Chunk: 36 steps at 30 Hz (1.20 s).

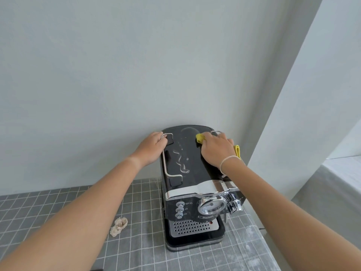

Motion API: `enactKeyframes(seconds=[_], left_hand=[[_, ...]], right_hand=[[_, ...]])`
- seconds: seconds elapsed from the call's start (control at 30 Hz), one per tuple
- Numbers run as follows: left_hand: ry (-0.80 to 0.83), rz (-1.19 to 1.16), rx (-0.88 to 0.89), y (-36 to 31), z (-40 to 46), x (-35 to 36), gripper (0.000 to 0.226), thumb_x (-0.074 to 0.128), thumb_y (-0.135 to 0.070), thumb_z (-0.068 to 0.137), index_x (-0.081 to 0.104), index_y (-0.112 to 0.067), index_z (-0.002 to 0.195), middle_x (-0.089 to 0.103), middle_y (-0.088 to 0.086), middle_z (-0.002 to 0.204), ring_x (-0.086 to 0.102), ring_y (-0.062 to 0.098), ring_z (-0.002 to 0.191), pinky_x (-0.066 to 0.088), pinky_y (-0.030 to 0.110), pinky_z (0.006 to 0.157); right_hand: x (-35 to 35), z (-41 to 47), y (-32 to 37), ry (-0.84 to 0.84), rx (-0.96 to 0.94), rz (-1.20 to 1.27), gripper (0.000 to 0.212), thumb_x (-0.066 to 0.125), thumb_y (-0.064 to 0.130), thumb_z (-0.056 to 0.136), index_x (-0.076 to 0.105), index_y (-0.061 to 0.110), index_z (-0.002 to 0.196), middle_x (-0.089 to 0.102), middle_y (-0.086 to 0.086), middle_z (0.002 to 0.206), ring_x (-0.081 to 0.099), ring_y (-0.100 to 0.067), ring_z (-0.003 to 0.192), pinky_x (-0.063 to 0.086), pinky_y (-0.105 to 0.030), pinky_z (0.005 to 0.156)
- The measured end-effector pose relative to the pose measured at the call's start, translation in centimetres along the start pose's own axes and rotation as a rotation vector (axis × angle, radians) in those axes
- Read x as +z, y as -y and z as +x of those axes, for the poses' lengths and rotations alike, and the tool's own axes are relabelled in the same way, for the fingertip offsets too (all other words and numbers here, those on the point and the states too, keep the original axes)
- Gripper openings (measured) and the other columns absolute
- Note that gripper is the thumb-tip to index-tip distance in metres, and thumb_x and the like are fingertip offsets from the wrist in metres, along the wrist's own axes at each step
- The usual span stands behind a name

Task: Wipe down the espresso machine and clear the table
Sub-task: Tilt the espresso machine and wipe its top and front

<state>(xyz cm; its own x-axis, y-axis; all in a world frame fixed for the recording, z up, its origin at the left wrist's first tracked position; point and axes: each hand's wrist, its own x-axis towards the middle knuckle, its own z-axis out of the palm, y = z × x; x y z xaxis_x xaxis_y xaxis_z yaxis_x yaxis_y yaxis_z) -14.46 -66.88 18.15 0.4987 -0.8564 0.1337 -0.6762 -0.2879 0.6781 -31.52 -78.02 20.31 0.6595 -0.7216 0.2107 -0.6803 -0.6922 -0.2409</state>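
A black and chrome espresso machine (192, 194) stands on the table against the wall. Its glossy top carries a wavy streak of liquid (181, 161) near the middle. My right hand (215, 148) presses a yellow cloth (200, 138) onto the far right part of that top; the cloth's other end sticks out past my wrist. My left hand (153, 148) grips the machine's top left edge at the chrome rail (166, 153). A crumpled, stained paper tissue (118, 226) lies on the table left of the machine, beside my left forearm.
The table wears a grey cloth with a white grid (136, 241). A plain wall rises right behind the machine, and a white pillar (304, 94) stands to the right. The table's right edge falls away just past the machine.
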Motion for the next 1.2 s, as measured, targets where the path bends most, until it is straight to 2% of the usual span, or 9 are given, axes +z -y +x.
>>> enactKeyframes(seconds=[0.13, 0.23, 0.33, 0.5, 0.6, 0.7, 0.83, 0.97, 1.2], left_hand=[[0.001, -0.010, 0.008, -0.2, -0.1, -0.1, 0.035, 0.031, -0.020, 0.095, 0.055, 0.001, 0.110, 0.048, 0.006, 0.127, 0.040, 0.016, 0.124, 0.025, 0.024, 0.097], [0.003, -0.008, -0.021, -0.4, -0.1, -0.3, 0.029, 0.032, -0.018, 0.094, 0.051, 0.003, 0.088, 0.053, 0.015, 0.105, 0.049, 0.024, 0.105, 0.034, 0.032, 0.087], [-0.005, -0.010, -0.023, -0.2, -0.2, -0.2, 0.026, 0.032, -0.018, 0.093, 0.048, 0.001, 0.084, 0.052, 0.016, 0.103, 0.048, 0.024, 0.099, 0.034, 0.034, 0.083], [0.000, -0.007, 0.005, -0.1, -0.3, -0.1, 0.033, 0.032, -0.020, 0.095, 0.055, -0.003, 0.109, 0.047, 0.007, 0.133, 0.038, 0.020, 0.130, 0.024, 0.021, 0.093], [0.025, -0.015, -0.022, -0.2, -0.3, -0.3, 0.036, 0.031, -0.023, 0.093, 0.054, -0.003, 0.113, 0.048, 0.009, 0.133, 0.040, 0.022, 0.128, 0.028, 0.028, 0.100], [0.034, -0.024, -0.035, -0.5, -0.4, -0.4, 0.033, 0.031, -0.027, 0.088, 0.051, -0.002, 0.092, 0.053, 0.016, 0.109, 0.049, 0.023, 0.105, 0.034, 0.034, 0.088], [0.026, -0.004, -0.023, -0.3, -0.4, -0.4, 0.034, 0.031, -0.021, 0.094, 0.053, -0.001, 0.110, 0.047, 0.012, 0.133, 0.039, 0.022, 0.127, 0.029, 0.028, 0.103], [0.024, -0.003, -0.031, -0.3, -0.4, -0.2, 0.028, 0.031, -0.020, 0.095, 0.053, -0.004, 0.099, 0.046, 0.009, 0.134, 0.037, 0.020, 0.130, 0.025, 0.019, 0.094], [0.019, 0.011, -0.005, -0.2, -0.4, -0.2, 0.037, 0.031, -0.021, 0.095, 0.053, 0.000, 0.116, 0.038, 0.009, 0.145, 0.030, 0.018, 0.136, 0.021, 0.022, 0.102]], right_hand=[[-0.3, 2.9, 1.7, 0.080, 0.061, -0.044, 0.034, 0.029, 0.012, 0.085, 0.045, 0.013, 0.114, 0.058, -0.013, 0.114, 0.036, -0.030, 0.117, 0.030, -0.042, 0.094], [-0.2, 3.6, 2.2, 0.101, 0.093, -0.073, 0.034, 0.030, 0.014, 0.084, 0.045, 0.012, 0.114, 0.056, -0.015, 0.113, 0.035, -0.030, 0.117, 0.031, -0.042, 0.093], [-0.2, 2.8, 1.7, 0.086, 0.075, -0.073, 0.028, 0.030, 0.016, 0.086, 0.046, 0.012, 0.109, 0.057, -0.014, 0.113, 0.038, -0.030, 0.115, 0.033, -0.042, 0.091], [-0.2, 1.9, 0.9, 0.021, -0.001, -0.131, 0.022, 0.031, 0.015, 0.090, 0.047, 0.012, 0.104, 0.063, -0.009, 0.106, 0.041, -0.030, 0.110, 0.028, -0.038, 0.082], [-0.6, 3.7, 2.3, 0.043, 0.021, -0.182, 0.018, 0.035, 0.012, 0.085, 0.047, 0.013, 0.099, 0.061, -0.007, 0.091, 0.039, -0.027, 0.109, 0.025, -0.036, 0.081], [-0.6, 4.4, 2.9, 0.050, 0.031, -0.199, 0.022, 0.038, 0.011, 0.084, 0.049, 0.011, 0.103, 0.062, -0.008, 0.097, 0.039, -0.026, 0.111, 0.027, -0.035, 0.086], [-0.5, 2.5, 1.9, -0.004, -0.007, -0.211, 0.014, 0.037, 0.012, 0.084, 0.046, 0.013, 0.093, 0.059, -0.007, 0.088, 0.042, -0.027, 0.106, 0.024, -0.035, 0.079], [-0.5, 0.1, 0.9, -0.013, -0.022, -0.180, 0.018, 0.035, 0.014, 0.087, 0.048, 0.013, 0.100, 0.063, -0.009, 0.103, 0.043, -0.029, 0.109, 0.028, -0.037, 0.084], [-0.5, -2.6, 0.6, -0.008, 0.044, 0.084, 0.035, 0.024, 0.014, 0.097, 0.051, 0.005, 0.117, 0.051, -0.011, 0.128, 0.040, -0.029, 0.121, 0.029, -0.040, 0.101]])
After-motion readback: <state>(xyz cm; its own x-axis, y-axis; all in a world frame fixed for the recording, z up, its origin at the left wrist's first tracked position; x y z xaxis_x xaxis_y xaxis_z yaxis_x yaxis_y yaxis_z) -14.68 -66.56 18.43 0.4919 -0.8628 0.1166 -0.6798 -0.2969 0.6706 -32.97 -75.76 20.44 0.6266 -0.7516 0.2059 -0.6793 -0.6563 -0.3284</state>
